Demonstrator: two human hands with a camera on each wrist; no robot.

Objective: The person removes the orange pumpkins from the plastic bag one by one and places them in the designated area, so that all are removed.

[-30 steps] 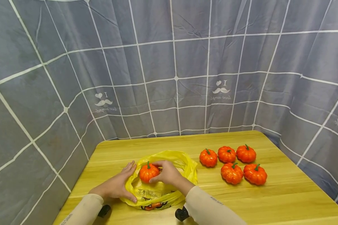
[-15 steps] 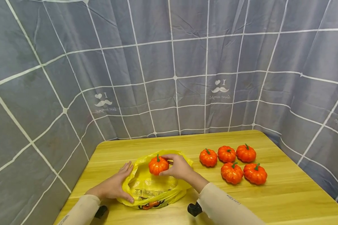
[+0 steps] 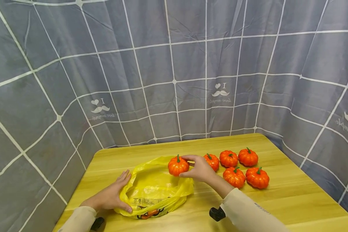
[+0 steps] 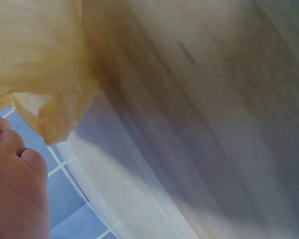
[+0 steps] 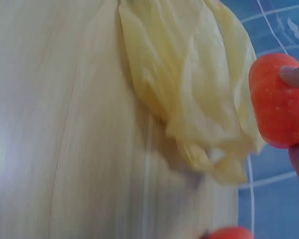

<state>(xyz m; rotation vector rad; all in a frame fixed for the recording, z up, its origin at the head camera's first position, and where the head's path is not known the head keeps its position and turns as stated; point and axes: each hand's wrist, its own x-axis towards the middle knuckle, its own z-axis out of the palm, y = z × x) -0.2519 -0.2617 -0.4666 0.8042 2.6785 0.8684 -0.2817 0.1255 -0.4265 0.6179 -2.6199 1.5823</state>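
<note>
A yellow plastic bag (image 3: 174, 198) with dark printing lies on the table, its mouth spread wide. Against its left side my left hand (image 3: 111, 194) rests with the fingers stretched out and the thumb at the front edge. My right hand (image 3: 202, 170) pinches a small orange pumpkin (image 3: 177, 167) with a green stem between thumb and fingers, over the bag's right rim. In the right wrist view the pumpkin (image 5: 275, 107) shows beside the crumpled bag (image 5: 189, 89), with fingertips at either side. The bag's near wall hides part of its inside.
Several more orange pumpkins (image 3: 258, 178) stand grouped on the right of the wooden table (image 3: 249, 212), the nearest one (image 3: 211, 162) partly behind my right hand. A grey curtain (image 3: 191, 106) with white lines surrounds the table at the back and sides.
My right hand has lifted the pumpkin from inside the bag and carried it rightward to the bag's right rim. My left hand stays at the bag's left side. The view has turned slightly right.
</note>
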